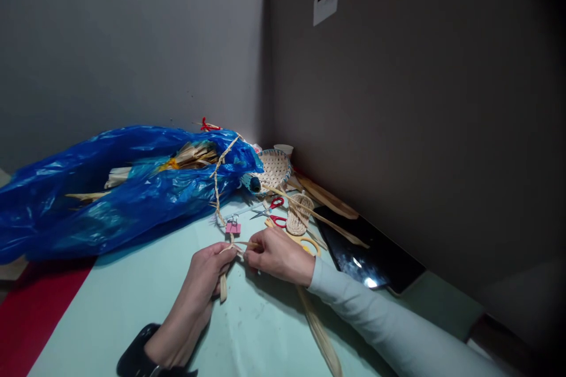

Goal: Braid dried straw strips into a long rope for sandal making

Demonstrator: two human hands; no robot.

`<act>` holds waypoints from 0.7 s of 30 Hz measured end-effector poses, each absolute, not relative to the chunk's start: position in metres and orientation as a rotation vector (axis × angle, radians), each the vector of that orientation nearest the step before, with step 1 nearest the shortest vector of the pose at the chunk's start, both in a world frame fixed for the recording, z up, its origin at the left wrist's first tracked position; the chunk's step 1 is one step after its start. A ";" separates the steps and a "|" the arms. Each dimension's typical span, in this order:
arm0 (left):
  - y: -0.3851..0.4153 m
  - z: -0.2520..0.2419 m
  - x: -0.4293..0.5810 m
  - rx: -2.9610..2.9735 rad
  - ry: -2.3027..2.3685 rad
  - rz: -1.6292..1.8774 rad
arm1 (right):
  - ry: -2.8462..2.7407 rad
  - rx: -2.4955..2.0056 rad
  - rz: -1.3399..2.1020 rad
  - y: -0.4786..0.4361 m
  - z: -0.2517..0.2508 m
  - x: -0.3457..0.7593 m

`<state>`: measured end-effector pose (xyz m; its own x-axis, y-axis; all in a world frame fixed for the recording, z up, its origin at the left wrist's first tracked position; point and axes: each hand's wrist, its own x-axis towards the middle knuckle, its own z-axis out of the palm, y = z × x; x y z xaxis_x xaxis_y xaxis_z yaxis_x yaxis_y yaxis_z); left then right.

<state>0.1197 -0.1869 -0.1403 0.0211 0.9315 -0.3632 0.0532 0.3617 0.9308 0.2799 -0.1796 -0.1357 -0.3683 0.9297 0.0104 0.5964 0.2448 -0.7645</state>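
A pale braid [216,182] of dried plant strips runs from the blue bag down to a pink binder clip [233,228]. Just below the clip, my left hand [207,274] pinches the braid's lower end, and one strip end [223,288] hangs beneath its fingers. My right hand [276,254] is closed on another strip, drawn out to the right of the braid. A long wide strip [321,333] extends from under my right hand toward the front edge of the view. The fingertips of both hands are close together and partly hide the strips.
A blue plastic bag [145,218] with strip bundles lies left. Beyond my hands are red-handled scissors [276,212], yellow-handled scissors [312,245], a small woven sole-shaped piece [299,214], a woven basket [276,168] and a dark thread spool [255,184]. A black tablet [367,253] lies right, beside the wall.
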 end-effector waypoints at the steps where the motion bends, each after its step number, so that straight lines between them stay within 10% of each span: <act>1: -0.187 -0.140 0.120 0.978 1.378 0.892 | -2.047 -1.430 0.854 -0.181 -0.133 0.281; 21: -0.188 -0.140 0.126 0.946 1.338 0.959 | -1.827 -1.419 0.794 -0.205 -0.126 0.265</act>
